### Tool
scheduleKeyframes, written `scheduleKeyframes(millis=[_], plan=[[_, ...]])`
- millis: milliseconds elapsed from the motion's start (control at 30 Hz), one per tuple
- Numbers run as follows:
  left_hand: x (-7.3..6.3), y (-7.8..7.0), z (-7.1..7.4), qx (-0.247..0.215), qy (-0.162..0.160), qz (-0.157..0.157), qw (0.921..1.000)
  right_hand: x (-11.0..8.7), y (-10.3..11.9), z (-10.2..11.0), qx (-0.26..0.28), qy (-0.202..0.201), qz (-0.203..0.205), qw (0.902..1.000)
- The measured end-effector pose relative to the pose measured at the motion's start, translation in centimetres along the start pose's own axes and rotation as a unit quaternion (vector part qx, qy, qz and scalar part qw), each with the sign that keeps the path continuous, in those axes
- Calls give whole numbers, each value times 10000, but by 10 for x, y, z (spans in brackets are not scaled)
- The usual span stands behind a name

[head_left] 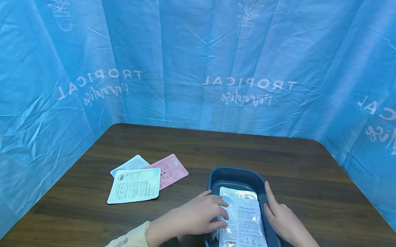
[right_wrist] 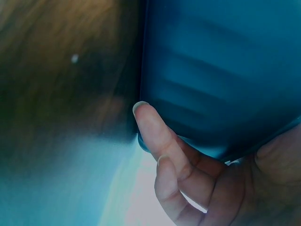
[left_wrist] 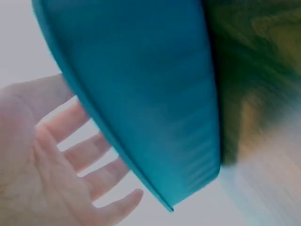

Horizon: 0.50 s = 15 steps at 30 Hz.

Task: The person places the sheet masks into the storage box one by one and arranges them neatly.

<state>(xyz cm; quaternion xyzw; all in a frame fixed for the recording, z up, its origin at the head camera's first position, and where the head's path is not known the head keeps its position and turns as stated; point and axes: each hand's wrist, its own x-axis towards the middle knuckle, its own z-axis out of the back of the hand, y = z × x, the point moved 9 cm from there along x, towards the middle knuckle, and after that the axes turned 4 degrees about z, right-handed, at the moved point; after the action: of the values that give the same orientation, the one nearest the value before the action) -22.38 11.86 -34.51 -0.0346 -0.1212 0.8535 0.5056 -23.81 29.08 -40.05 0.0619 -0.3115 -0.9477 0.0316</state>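
A dark blue plastic bin [head_left: 239, 170] with rounded corners stands at the near edge of the table. Inside lie flat, shiny sachets printed like sheet mask packs, a silvery white sachet [head_left: 245, 223] on top and a pale green one [head_left: 234, 192] showing beneath. My left hand [head_left: 202, 213] reaches across the bin's left rim, its fingers spread loosely over the top sachet. In the left wrist view, its fingers [left_wrist: 101, 179] pass over the rim. On the right side, my right hand [head_left: 284, 219] holds the bin's wall, thumb at the rim and fingers [right_wrist: 155, 129] along the outside.
Left of the bin, three more sachets overlap on the brown wooden table [head_left: 251, 143]: a mint green sachet [head_left: 134, 185] on top, a pink one [head_left: 171, 170] and a light blue one [head_left: 134, 162]. A blue printed curtain [head_left: 182, 47] surrounds the table's back and sides.
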Motion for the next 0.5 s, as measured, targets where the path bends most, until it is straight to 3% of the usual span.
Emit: scheduleKeyframes(millis=[133, 333, 400, 500], plan=[[-8, 6, 20, -559, -556, -121, 9968, 0, 0, 0, -26, -17, -10, 10000], [-23, 34, 43, -1349, -1157, 319, 9836, 1, -1, -1, -31, -28, 6, 10000], [-30, 48, 46, -1382, -1230, 542, 9812, 1, -1, -1, -29, -22, 20, 10000], [-41, 75, 48, -971, -1273, 901, 9830, 0, -1, 0, -37, -8, 12, 10000]])
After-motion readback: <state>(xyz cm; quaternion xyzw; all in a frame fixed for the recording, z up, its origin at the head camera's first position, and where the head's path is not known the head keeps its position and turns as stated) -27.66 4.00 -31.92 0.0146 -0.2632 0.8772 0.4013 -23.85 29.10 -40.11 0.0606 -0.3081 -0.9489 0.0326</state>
